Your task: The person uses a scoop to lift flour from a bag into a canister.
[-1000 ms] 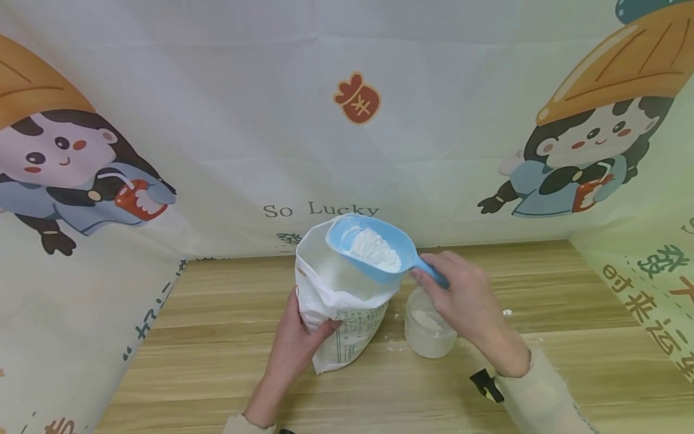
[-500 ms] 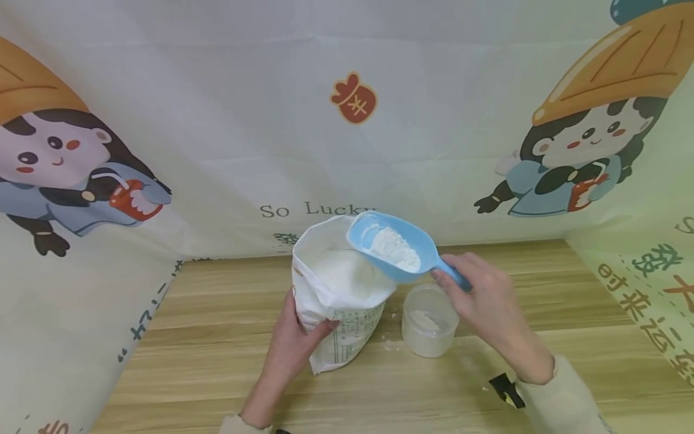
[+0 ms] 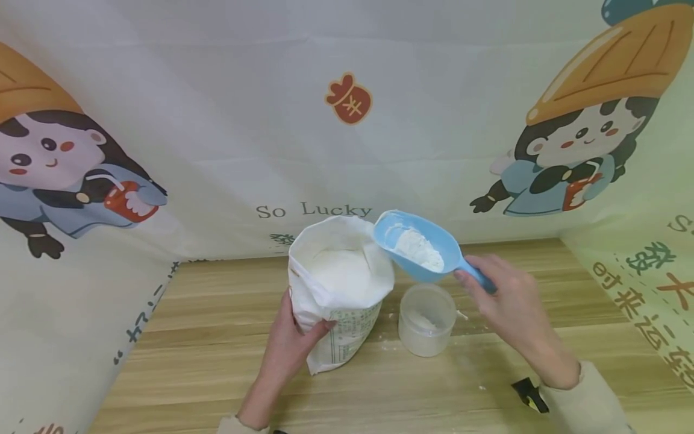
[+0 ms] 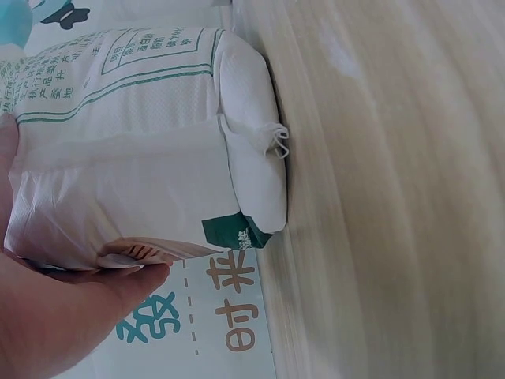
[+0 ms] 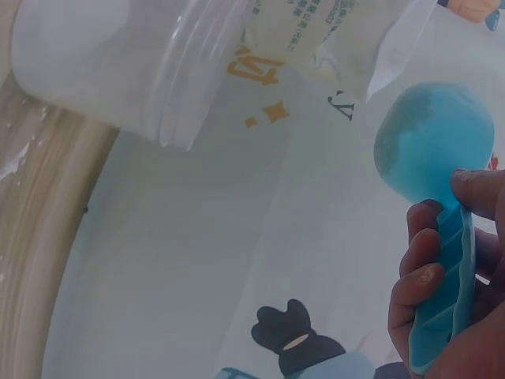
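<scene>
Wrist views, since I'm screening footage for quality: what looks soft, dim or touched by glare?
Left wrist: the pale wooden tabletop looks soft, while green print on the white paper-like bag is fairly sharp; right wrist: dim and hazy overall, with faint highlights along the ridges of the translucent plastic jar.

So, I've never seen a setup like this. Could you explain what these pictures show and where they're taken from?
There's no machine here, just a person working bare-handed. The wide views come from a camera worn on the head; the two close-ups come from cameras on the left and right wrists. The left hand has its grip on an open white bag containing white powder, on a wood-patterned table. The right hand has its grip on a blue scoop, held up with more powder in it. Beside the bag stands a clear tub with a little powder inside.
</scene>
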### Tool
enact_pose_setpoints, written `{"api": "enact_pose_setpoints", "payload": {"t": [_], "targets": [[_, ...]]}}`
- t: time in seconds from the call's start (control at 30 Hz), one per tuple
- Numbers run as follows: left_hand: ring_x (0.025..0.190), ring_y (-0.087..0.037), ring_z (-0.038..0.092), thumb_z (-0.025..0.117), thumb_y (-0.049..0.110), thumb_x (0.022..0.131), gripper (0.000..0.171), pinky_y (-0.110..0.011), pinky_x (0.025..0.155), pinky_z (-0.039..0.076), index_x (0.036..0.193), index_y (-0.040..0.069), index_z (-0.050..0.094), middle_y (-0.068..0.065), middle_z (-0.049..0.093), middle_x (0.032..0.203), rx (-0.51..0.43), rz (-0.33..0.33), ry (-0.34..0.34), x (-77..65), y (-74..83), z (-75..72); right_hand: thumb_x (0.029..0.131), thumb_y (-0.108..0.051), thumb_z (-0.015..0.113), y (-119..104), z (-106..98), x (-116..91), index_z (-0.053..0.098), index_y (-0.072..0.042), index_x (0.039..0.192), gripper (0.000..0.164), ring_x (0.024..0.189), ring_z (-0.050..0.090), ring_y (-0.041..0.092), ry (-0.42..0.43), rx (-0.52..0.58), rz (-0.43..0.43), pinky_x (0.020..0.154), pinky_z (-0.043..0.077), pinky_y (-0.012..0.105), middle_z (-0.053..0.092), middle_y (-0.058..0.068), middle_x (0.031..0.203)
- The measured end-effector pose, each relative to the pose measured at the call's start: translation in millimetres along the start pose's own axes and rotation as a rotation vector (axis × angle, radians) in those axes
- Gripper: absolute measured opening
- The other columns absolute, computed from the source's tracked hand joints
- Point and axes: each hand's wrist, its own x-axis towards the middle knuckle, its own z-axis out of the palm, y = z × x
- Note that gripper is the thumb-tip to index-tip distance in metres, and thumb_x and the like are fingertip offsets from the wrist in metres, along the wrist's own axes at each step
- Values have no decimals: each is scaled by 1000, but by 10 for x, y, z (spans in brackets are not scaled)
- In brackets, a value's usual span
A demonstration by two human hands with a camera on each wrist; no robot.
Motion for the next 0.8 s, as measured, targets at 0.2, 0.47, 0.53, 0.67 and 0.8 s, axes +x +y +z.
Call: {"api": "enact_pose_setpoints", "payload": {"t": [0.2,0.47,0.53,0.67,0.8], "targets": [[117,-35,63,88,17,82,94,-54,97,52,158,11,32,-16,61,133,12,-3,-4,-5,1,-9,85,-6,80,75,-67,-58,75,0,112,28,68,61,15,-6,-20,14,57,54,33,73,7,89],[116,-33,63,87,22,84,96,-53,95,52,160,12,30,-16,61,133,36,-2,-4,-1,-6,-4,86,-8,81,163,-178,-154,75,2,113,29,75,70,27,-27,-82,66,62,58,49,75,15,98],[116,-33,63,87,21,83,96,-52,95,52,159,12,30,-16,61,134,32,-1,-4,-2,-2,-4,85,-7,81,186,-204,-174,75,2,112,30,75,70,29,-31,-98,72,62,57,51,75,16,98],[117,-34,62,87,19,83,94,-54,96,52,158,10,31,-16,61,134,27,1,-7,1,5,-8,85,-9,81,244,-248,-219,75,2,113,30,76,72,32,-36,-122,71,62,58,53,76,17,99],[119,-34,61,88,20,83,98,-54,97,51,160,12,28,-16,59,136,36,8,-9,7,1,-20,85,-9,82,299,-280,-266,75,1,113,31,76,72,33,-41,-134,67,62,57,53,76,17,99]]}}
